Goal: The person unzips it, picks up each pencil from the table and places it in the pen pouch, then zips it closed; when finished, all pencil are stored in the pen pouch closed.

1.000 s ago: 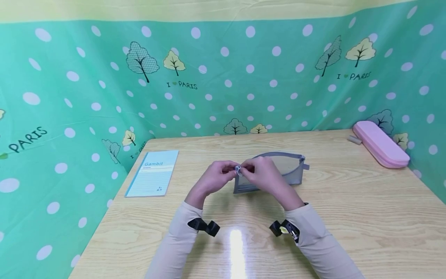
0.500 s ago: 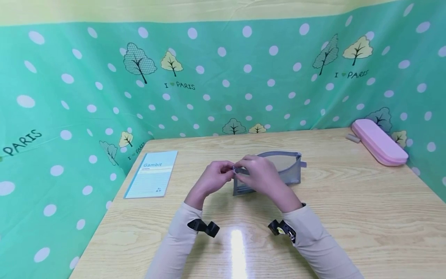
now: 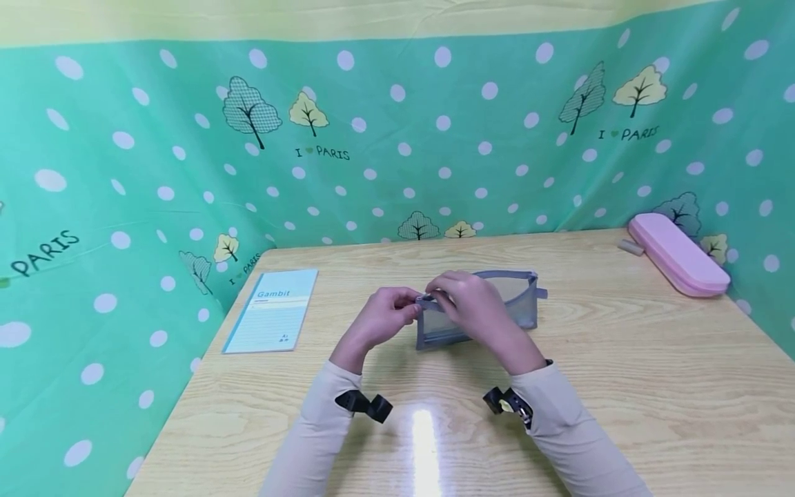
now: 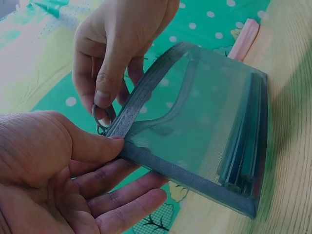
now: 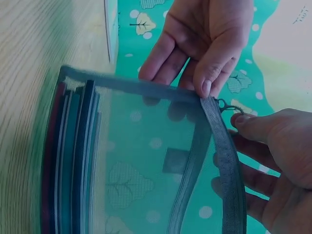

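Observation:
A grey mesh zipper pouch (image 3: 518, 310) stands on its long bottom edge, its top gaping between two curved zipper bands. Several pencil-like sticks (image 5: 73, 161) show through the mesh, lying along its bottom. My left hand (image 3: 383, 314) pinches the pouch's upper left corner between thumb and forefinger, the other fingers loosely spread. At that same corner my right hand (image 3: 470, 304) pinches the ring of the zipper pull (image 4: 101, 122) with thumb and forefinger. In the right wrist view, the pull ring (image 5: 230, 105) sits at the right thumb tip, just beyond the left thumb.
A light blue notebook (image 3: 270, 310) lies on the wooden table (image 3: 279, 414) to the left. At the back right are a pink pencil case (image 3: 680, 255) and a small grey eraser-like block (image 3: 631, 247). A green dotted cloth (image 3: 397, 172) hangs behind the table.
My right hand first shifts slightly left over the corner, then back right, with its fingers changing position at the ring. My left hand keeps its pinch; the pouch's right end has moved slightly left.

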Tool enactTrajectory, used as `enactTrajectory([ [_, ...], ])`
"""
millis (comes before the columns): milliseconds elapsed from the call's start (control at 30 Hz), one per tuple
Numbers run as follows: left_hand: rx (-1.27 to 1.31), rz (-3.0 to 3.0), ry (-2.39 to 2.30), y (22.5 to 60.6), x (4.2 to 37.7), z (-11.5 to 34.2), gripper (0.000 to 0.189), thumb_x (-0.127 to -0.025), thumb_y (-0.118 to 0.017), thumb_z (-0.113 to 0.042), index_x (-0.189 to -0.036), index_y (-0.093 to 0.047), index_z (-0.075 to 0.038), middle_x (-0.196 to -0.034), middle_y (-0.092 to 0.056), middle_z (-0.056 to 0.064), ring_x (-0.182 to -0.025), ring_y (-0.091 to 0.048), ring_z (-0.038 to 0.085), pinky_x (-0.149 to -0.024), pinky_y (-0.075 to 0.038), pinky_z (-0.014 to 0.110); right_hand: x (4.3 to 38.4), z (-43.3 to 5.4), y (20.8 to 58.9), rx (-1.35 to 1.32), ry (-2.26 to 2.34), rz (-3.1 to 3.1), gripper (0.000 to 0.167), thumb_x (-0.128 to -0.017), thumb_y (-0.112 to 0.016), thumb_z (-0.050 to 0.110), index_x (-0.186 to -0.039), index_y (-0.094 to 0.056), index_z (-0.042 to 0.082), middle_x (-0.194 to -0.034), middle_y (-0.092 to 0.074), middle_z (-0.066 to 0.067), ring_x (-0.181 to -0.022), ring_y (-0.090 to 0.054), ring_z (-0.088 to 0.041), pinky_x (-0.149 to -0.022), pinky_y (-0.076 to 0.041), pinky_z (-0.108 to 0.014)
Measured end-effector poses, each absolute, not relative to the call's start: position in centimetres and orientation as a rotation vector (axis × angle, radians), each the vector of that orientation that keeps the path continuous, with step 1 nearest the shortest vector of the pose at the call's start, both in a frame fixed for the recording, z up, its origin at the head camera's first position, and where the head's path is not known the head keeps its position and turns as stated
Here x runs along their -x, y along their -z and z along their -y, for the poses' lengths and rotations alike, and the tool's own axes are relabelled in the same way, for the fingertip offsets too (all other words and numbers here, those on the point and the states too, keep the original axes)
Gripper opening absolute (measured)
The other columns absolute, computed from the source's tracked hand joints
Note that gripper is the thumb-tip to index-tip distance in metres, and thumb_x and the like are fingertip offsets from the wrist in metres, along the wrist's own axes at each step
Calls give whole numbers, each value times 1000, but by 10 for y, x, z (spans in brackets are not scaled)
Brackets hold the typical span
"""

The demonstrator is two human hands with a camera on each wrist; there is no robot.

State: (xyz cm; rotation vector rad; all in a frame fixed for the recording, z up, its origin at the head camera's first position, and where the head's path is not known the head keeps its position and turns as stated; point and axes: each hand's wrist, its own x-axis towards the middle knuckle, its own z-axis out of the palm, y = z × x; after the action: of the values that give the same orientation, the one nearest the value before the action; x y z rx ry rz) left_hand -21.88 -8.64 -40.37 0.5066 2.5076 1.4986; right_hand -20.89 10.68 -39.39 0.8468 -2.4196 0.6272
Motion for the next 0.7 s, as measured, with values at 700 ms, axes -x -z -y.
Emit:
enactTrajectory([
  [700, -254, -2500, -1593, 398, 224, 103, 18, -103, -55, 1, -113, -67, 11, -102, -73, 22, -88, -73, 28, -82, -66, 37, 223, -150, 385, -802, -584, 2564, 6, -92, -75, 3, -95, -78, 7, -101, -78, -10, -95, -73, -31, -85, -62, -49],
])
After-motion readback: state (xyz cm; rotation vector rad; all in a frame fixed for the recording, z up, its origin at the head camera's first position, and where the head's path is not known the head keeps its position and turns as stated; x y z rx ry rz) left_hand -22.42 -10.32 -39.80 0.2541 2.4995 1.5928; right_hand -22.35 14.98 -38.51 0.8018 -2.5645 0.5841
